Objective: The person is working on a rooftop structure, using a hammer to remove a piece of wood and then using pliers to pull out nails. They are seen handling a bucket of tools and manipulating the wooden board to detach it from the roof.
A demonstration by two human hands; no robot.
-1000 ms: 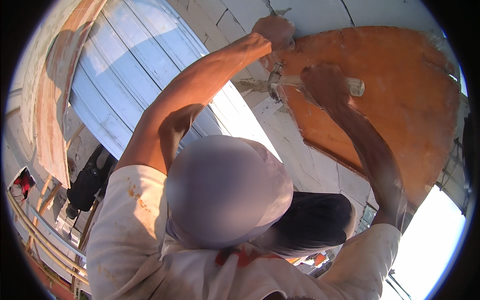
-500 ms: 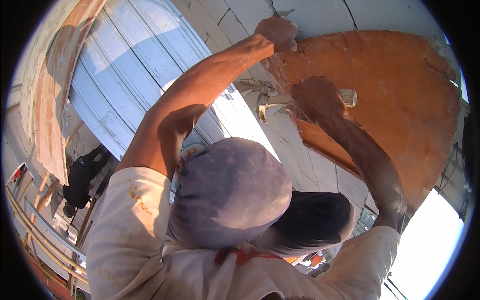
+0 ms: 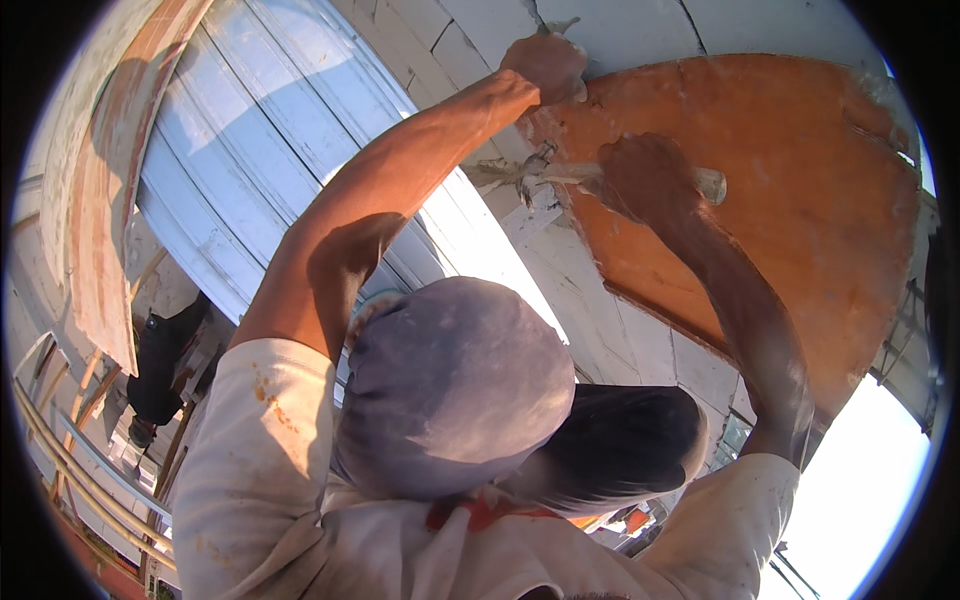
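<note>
My left hand [image 3: 545, 68] is closed at the upper left corner of a large orange-brown wooden board [image 3: 790, 210], its fingers curled over the edge. What lies inside the curled fingers is hidden. My right hand [image 3: 648, 178] is wrapped round the wooden handle of a hammer [image 3: 712, 185], in front of the board. The hammer's head points left, close to the board's left edge and a rough, broken spot in the block wall [image 3: 590, 270]. Whether the head touches that spot I cannot tell.
Pale blue ribbed sheeting [image 3: 270, 130] slants across the upper left, beside a worn plank [image 3: 105, 230]. Below me are my bent dark-clothed knees [image 3: 450, 390]. A person in dark clothes [image 3: 160, 365] is at the lower left, near curved bamboo poles [image 3: 85, 475].
My right hand has moved slightly up and to the right with the hammer, and the hammer's head has risen. The left hand stays at the board's corner, with only a slight shift in view.
</note>
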